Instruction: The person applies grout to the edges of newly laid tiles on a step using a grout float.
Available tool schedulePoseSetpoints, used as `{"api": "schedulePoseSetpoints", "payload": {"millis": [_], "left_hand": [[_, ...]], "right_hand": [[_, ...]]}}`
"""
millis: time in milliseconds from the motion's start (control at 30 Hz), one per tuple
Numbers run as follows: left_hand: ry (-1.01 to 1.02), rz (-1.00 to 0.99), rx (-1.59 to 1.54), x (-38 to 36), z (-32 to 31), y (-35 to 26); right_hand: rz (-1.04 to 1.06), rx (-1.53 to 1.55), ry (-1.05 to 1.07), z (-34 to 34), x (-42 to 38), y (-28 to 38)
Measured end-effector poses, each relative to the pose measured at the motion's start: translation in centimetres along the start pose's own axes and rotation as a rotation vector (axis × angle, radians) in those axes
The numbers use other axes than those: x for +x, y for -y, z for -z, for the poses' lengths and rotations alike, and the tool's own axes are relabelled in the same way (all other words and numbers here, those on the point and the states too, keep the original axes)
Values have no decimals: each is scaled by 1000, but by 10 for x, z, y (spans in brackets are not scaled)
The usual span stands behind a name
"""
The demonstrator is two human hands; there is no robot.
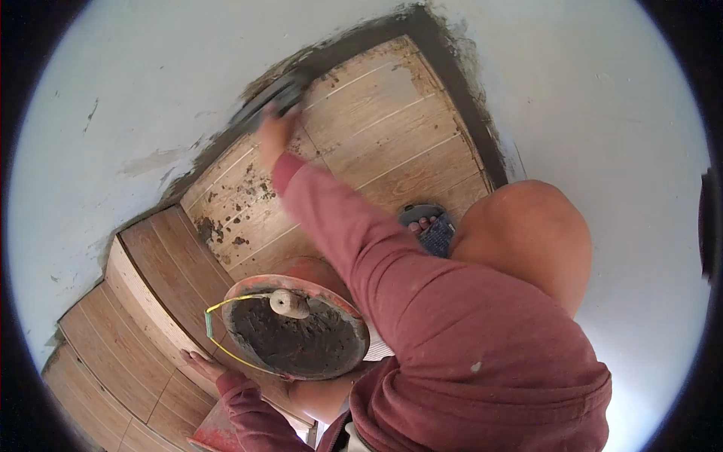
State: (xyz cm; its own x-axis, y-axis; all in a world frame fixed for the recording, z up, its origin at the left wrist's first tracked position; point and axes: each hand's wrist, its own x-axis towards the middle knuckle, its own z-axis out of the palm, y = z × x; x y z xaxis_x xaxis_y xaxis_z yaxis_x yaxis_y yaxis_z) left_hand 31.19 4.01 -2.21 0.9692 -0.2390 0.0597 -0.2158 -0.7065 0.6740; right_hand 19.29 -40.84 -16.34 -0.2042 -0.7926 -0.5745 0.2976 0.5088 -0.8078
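My right hand (pixel 277 134) is stretched far forward, closed on a plastering trowel (pixel 280 99), blurred by motion. The trowel lies along the strip of wet grey mortar (pixel 354 44) at the foot of the wall. My left hand (pixel 203 366) rests with fingers extended on the edge of a wood-look tiled step (pixel 154 320). Between my arms, a red bucket (pixel 260 285) holds dark grey mortar (pixel 301 346). From the mortar sticks a pale, rounded cylindrical piece (pixel 289 303); its lower part is hidden. A yellow cord handle (pixel 230 303) hangs over the bucket's side.
Wood-look floor tiles (pixel 392 128) carry mortar crumbs (pixel 239 203). Pale walls (pixel 166 68) meet in a corner ahead. Tiled steps (pixel 98 354) descend at left. My sandalled foot (pixel 425 224) stands near the right wall. Another red container (pixel 211 433) shows partly below my left arm.
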Motion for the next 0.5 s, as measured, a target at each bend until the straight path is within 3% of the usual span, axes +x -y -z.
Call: {"api": "schedulePoseSetpoints", "payload": {"millis": [100,200,267,300,367,433,500], "left_hand": [[11,-34,2,1,0,1],[8,-41,8,0,3,4],[-8,-30,-8,1,1,2],[-8,-26,11,-2,-1,-7],[0,-26,29,1,-3,-10],[-21,8,-29,0,-3,-3],[0,-4,-13,0,0,3]], "right_hand": [[54,67,204,-25,-62,3],[244,122,-31,-3,-28,55],[323,261,-168,17,43,41],[322,263,-161,20,60,29],[108,178,-140,27,80,15],[95,146,-76,1,45,-17],[-10,-79,76,-16,-26,-10]]}}
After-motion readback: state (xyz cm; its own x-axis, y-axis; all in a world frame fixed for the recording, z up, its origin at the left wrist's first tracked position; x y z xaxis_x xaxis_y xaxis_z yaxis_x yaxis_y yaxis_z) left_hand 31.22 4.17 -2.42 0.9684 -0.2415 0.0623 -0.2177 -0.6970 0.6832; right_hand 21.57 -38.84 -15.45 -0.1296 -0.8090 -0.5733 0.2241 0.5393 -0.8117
